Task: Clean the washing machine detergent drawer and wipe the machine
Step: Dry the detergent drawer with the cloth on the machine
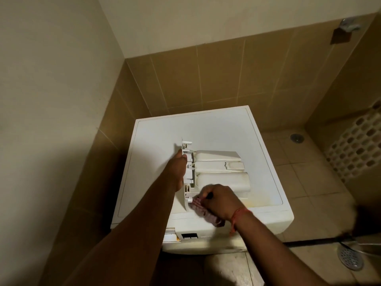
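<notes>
Floor drain: a round metal grate [351, 257] sits in the tiled floor at the near right, beside the machine's front corner.
Machine front: the control panel [188, 236] shows a small dark display, and to its left is the open slot [170, 234] where the drawer belongs.
Right hand: the right hand [221, 200] has its fingers curled round a reddish-pink cloth [203, 209]; it presses the cloth against the near end of the drawer's front panel. A red thread [239, 213] is tied round the wrist.
Cloth: bunched, hanging partly under the palm over the machine's front edge.
Left hand: the left hand [179, 168] grips the drawer's front panel from the left side, with fingers wrapped round its edge; it steadies the part.
Detergent drawer: the white detergent drawer [218, 169] lies out of the machine on its lid, underside up, front panel to the left and the body pointing right.
Washing machine: the white washing machine [216, 129] stands in a corner; its lid has yellowish staining near the front right.
Walls: brown tiles [216, 79] below, pale paint above.
Far right: a second small drain [296, 138] in the floor, a white perforated panel [356, 147] leaning at the edge, and a metal fitting [348, 25] high on the wall.
</notes>
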Action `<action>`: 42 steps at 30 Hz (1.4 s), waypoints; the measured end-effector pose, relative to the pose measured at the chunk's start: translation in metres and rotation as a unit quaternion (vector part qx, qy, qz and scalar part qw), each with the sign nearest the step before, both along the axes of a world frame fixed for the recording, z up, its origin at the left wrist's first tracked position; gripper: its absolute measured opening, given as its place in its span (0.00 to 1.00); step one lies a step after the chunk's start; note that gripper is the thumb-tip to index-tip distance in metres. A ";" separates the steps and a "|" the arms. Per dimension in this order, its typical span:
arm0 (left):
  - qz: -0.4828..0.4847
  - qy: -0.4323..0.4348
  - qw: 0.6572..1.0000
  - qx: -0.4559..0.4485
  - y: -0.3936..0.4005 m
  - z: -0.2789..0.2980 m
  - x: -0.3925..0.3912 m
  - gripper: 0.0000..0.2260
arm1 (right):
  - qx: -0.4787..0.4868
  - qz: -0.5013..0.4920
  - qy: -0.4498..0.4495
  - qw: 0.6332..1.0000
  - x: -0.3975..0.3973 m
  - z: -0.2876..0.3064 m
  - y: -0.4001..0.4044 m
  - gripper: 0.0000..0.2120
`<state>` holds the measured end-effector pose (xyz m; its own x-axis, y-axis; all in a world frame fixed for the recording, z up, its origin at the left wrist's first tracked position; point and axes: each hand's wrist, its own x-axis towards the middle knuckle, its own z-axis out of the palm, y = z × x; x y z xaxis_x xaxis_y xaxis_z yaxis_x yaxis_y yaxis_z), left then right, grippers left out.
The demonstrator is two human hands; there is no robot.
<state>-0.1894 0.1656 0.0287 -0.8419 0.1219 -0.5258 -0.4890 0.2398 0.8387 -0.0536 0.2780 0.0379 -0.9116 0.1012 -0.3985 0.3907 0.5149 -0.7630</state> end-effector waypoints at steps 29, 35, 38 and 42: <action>0.086 0.157 0.980 -0.092 0.003 -0.010 0.036 0.26 | 0.271 0.164 0.220 0.923 -0.054 0.008 -0.009 0.15; 0.051 0.162 0.964 -0.205 0.006 -0.007 0.041 0.27 | 0.155 0.227 0.120 0.954 -0.064 0.029 0.019 0.17; 0.041 0.153 0.966 -0.205 0.006 -0.004 0.042 0.27 | 0.045 0.190 0.094 0.976 -0.075 0.049 0.042 0.20; 0.011 0.137 0.968 -0.210 0.006 -0.013 0.037 0.29 | 0.088 -0.010 0.160 0.983 -0.106 0.048 0.047 0.14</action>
